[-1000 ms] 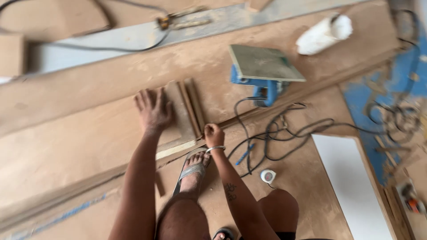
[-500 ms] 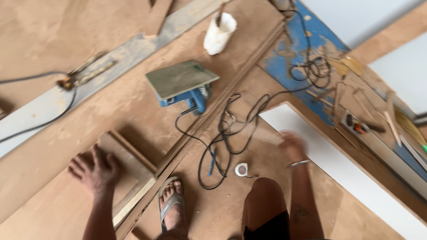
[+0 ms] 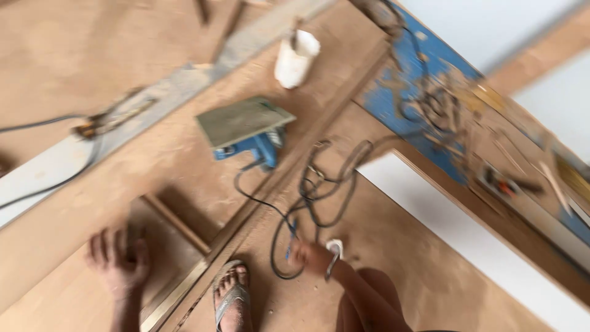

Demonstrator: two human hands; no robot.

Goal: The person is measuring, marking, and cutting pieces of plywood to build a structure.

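Wide brown sheets of board (image 3: 74, 55) below, dusty with sawdust, laid flat as the work surface. At right a long white panel (image 3: 467, 240), and above it a worn blue frame (image 3: 424, 123) with small tools on it, too blurred to tell apart. Across the upper left a long grey metal bar (image 3: 184, 86). Down the middle a long wooden batten (image 3: 270, 190), its long axis going from the lower left to the upper right.

Beside the batten a blue power saw (image 3: 246, 129), its flat base plate turned upward. From the saw a tangled black cable (image 3: 326, 184), coming down to just above the right hand (image 3: 310, 257). Further up, a white container (image 3: 295, 58). Near the bottom edge, a foot in a sandal (image 3: 230, 295), touching the batten.

Left hand (image 3: 120, 261) with fingers apart, resting on a small board (image 3: 166, 246) left of the batten, holding nothing. Right hand on the other side of the batten, blurred; grip impossible to tell. Just right of it, touching or nearly so, a small white ring (image 3: 335, 247), perhaps tape; clearly nearer to this hand than to the other.
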